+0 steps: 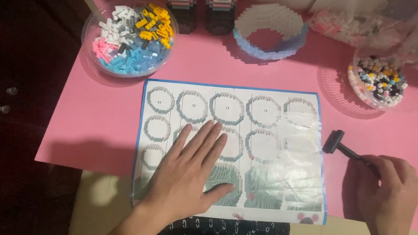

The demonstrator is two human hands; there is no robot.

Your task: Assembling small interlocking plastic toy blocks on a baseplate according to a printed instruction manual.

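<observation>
On pink table (100, 124), we press left hand (190, 172) flat, fingers spread, on instruction sheet (231, 151) at table centre. Right hand (390, 194) fisted around black block tool (341, 147), just right of sheet. Sorted brick tub (129, 37) upper left, mixed-brick dish (377, 80) upper right.

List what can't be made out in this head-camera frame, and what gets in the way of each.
- Instruction sheet: the left hand covers its lower-left diagrams; glare washes out the right side.
- Black tool: the right hand hides its handle end.
- Block figures: cut off by the top edge.
- Pieces in the right dish: too small to tell shapes.
</observation>
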